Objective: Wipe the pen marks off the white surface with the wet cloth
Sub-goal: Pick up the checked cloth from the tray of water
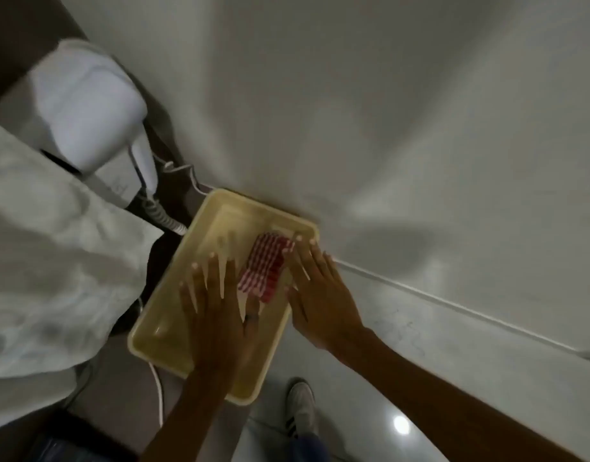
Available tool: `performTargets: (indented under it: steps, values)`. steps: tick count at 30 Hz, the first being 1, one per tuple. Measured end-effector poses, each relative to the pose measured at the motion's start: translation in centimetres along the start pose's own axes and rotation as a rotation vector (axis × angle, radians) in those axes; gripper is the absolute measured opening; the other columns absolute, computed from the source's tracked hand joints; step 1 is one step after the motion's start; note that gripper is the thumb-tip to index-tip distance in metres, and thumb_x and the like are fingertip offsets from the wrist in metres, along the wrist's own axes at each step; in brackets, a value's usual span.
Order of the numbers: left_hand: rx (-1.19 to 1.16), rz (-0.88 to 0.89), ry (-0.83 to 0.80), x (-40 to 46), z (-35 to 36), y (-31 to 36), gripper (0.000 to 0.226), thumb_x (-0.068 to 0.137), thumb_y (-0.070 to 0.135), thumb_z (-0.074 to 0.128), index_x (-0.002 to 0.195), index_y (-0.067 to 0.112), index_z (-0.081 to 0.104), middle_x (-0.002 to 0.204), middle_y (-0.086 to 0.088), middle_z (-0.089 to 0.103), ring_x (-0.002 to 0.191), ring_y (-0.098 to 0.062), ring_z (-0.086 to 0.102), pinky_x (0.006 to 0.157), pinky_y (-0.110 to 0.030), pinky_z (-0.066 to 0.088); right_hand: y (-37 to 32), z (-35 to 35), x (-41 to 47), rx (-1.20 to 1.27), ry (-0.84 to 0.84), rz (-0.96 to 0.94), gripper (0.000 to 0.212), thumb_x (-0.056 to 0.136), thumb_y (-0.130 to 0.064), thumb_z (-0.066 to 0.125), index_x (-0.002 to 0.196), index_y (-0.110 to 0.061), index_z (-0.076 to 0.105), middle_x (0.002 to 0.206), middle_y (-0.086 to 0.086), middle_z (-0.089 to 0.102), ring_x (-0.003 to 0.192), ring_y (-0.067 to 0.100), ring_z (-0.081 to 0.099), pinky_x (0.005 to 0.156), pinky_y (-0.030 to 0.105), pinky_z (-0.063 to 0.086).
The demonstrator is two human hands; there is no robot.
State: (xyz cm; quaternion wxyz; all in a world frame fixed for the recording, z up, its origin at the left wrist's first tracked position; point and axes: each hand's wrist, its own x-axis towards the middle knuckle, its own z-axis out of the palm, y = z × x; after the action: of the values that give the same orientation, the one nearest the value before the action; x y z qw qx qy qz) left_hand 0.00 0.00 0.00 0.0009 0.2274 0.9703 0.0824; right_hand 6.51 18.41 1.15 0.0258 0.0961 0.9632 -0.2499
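A red and white checked cloth [263,269] lies folded in a shallow yellow tray [173,315] that seems to hold some water. My left hand [217,305] hovers flat over the tray, fingers spread, just left of the cloth. My right hand [320,295] reaches in from the right, fingers spread, fingertips at the cloth's right edge and the tray's rim. Neither hand grips anything. Faint pen marks [410,331] show on the white surface [470,371] to the right of the tray.
A white wall [387,111] rises behind the surface. A white hair dryer [87,105] with a coiled cord [160,215] hangs at the left above a white towel [53,261]. A shoe [300,405] stands on the glossy floor below.
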Motion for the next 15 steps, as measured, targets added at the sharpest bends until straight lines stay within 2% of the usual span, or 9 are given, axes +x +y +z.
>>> performTargets:
  steps: [2, 4, 9, 11, 15]
  values:
    - [-0.033, -0.039, -0.057, 0.6, 3.1, -1.7, 0.075, 0.106, 0.052, 0.034, 0.17, 0.013, 0.03, 0.178, -0.017, 0.022, 0.165, -0.044, 0.016, 0.131, -0.068, 0.017, -0.3, 3.8, 2.8, 0.165, -0.119, 0.099, 0.068, 0.112, -0.039, 0.033, 0.169, -0.008, 0.012, 0.18, 0.013, 0.005, 0.167, 0.032, -0.002, 0.136, 0.05, 0.019]
    - [-0.029, -0.047, -0.067, 1.4, 6.1, -3.5, 0.072, 0.107, 0.049, 0.033, 0.171, 0.015, 0.026, 0.18, -0.015, 0.018, 0.166, -0.041, 0.011, 0.133, -0.064, 0.011, -0.8, 7.1, 6.2, 0.308, -0.166, 0.249, 0.077, 0.109, -0.038, 0.042, 0.169, -0.005, 0.007, 0.18, 0.014, 0.0, 0.167, 0.033, -0.006, 0.136, 0.051, 0.017]
    - [-0.066, -0.101, -0.087, 2.0, 10.5, -6.1, 0.068, 0.108, 0.044, 0.033, 0.168, 0.012, 0.035, 0.178, -0.018, 0.024, 0.166, -0.043, 0.011, 0.134, -0.065, 0.011, -1.1, 14.9, 11.4, 0.216, -0.108, 0.476, 0.103, 0.101, -0.057, 0.049, 0.168, -0.006, -0.01, 0.176, 0.021, -0.019, 0.163, 0.041, -0.023, 0.134, 0.056, -0.011]
    - [-0.078, -0.12, -0.096, 2.0, 11.2, -6.6, 0.067, 0.108, 0.042, 0.034, 0.167, 0.01, 0.037, 0.177, -0.019, 0.024, 0.166, -0.044, 0.012, 0.134, -0.065, 0.011, -1.5, 16.9, 12.6, 0.177, -0.071, 0.515, 0.101, 0.101, -0.048, 0.05, 0.167, -0.006, -0.014, 0.174, 0.023, -0.023, 0.161, 0.043, -0.026, 0.132, 0.057, -0.016]
    - [-0.072, -0.133, -0.091, 1.7, 11.3, -6.2, 0.065, 0.11, 0.041, 0.036, 0.167, 0.01, 0.037, 0.178, -0.018, 0.022, 0.167, -0.041, 0.008, 0.135, -0.063, 0.011, -1.8, 17.6, 13.7, 0.184, -0.042, 0.486, 0.102, 0.092, -0.015, 0.057, 0.167, -0.005, -0.013, 0.173, 0.026, -0.023, 0.159, 0.046, -0.029, 0.13, 0.06, -0.018]
